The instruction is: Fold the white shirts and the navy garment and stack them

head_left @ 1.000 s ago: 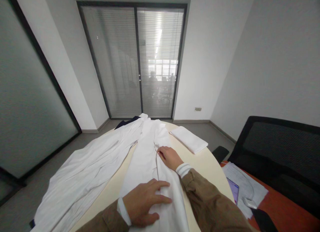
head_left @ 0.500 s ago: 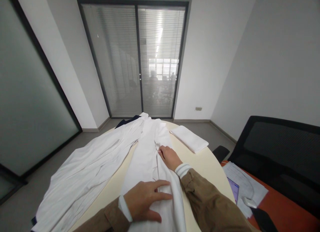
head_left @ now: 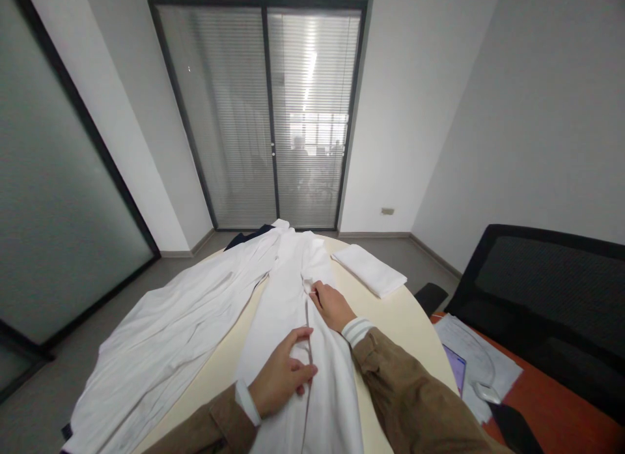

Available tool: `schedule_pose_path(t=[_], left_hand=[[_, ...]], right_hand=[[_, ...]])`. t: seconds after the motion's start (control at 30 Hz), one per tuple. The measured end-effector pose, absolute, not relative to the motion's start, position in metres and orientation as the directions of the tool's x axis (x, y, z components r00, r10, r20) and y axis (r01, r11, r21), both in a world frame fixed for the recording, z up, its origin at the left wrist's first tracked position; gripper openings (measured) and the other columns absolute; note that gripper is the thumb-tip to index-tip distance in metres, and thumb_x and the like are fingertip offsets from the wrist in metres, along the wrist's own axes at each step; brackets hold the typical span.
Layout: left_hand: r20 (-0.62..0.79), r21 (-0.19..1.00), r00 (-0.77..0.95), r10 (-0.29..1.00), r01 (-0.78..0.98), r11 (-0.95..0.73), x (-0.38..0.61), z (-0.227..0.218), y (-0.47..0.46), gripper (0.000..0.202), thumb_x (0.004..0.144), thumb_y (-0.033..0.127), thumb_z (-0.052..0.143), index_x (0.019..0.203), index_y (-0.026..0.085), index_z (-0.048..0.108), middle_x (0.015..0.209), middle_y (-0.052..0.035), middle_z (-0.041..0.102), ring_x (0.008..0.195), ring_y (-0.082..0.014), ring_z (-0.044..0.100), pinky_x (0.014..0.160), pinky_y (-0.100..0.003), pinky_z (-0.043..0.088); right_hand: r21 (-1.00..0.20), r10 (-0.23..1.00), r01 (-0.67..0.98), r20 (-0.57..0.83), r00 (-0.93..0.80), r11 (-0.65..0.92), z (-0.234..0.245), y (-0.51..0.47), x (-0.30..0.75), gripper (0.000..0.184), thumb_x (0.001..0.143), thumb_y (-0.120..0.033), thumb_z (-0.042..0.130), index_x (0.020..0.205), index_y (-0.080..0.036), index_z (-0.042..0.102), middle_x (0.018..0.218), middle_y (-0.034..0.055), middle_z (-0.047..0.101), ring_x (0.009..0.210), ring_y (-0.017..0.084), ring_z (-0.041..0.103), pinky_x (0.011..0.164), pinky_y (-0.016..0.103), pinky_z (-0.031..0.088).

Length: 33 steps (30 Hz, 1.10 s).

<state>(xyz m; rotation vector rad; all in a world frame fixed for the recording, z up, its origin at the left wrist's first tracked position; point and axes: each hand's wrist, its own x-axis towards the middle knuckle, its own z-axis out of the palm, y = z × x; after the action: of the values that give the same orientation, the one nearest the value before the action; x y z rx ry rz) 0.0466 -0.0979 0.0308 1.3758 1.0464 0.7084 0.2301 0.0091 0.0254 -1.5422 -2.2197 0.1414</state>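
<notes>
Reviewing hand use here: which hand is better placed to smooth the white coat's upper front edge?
Probably the right hand: it rests at that edge of the white coat, while the left hand sits lower down.

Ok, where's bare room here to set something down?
Bare tabletop lies between the folded cloth and the right hand; a wedge separates the outer garment from the garment under the left hand. The far end is crowded.

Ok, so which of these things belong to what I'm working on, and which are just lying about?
Being worked on: the left hand, the right hand, the white garment under both hands.

Just lying about: the second white garment, the folded white cloth, the papers, the black mesh chair.
</notes>
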Motion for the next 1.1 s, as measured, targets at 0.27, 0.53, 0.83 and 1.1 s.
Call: schedule_pose_path(t=[0.27,0.53,0.83,1.1], left_hand=[[-0.272,0.947,0.508,0.817,0.29,0.136,0.046,0.036,-0.101,0.051,0.079,0.026,0.061,0.128,0.017,0.048,0.059,0.0093,0.048,0.046,-0.0089,0.052,0.044,-0.018,0.037],[-0.417,0.748,0.626,0.659,0.648,-0.143,0.023,0.061,-0.1,0.031,0.08,0.026,0.055,0.11,0.019,0.061,0.05,0.0095,0.046,0.042,-0.0108,0.047,0.046,-0.021,0.034],[-0.271,0.531,0.676,0.685,0.698,-0.48,0.023,0.066,-0.108,0.039,0.069,0.028,0.073,0.107,0.029,0.068,0.06,0.0042,0.063,0.076,-0.0222,0.061,0.079,-0.034,0.046],[0.075,0.447,0.914,0.399,0.327,-0.832,0.04,0.064,-0.112,0.07,0.079,0.048,0.07,0.143,0.034,0.046,0.157,-0.0117,0.031,0.141,-0.0412,0.03,0.11,-0.06,0.029]], right_hand=[[-0.233,0.858,0.852,0.351,-0.375,0.468,0.029,0.008,0.228,0.015,0.097,-0.029,0.046,0.098,-0.019,0.056,0.094,0.0057,0.062,0.09,0.019,0.054,0.08,0.029,0.038],[-0.233,0.877,0.855,0.26,-0.404,0.463,0.027,0.002,0.228,0.046,0.09,-0.039,0.054,0.131,-0.022,0.05,0.125,0.0107,0.057,0.111,0.026,0.049,0.093,0.041,0.039],[-0.181,0.872,0.853,0.097,-0.48,0.49,0.014,-0.003,0.228,0.078,0.091,-0.059,0.042,0.154,-0.018,0.022,0.155,0.0193,0.03,0.144,0.038,0.018,0.111,0.063,0.014],[-0.195,0.877,0.855,0.097,-0.471,0.48,0.014,-0.003,0.227,0.079,0.09,-0.057,0.045,0.155,-0.02,0.019,0.157,0.0178,0.028,0.146,0.037,0.016,0.112,0.064,0.011]])
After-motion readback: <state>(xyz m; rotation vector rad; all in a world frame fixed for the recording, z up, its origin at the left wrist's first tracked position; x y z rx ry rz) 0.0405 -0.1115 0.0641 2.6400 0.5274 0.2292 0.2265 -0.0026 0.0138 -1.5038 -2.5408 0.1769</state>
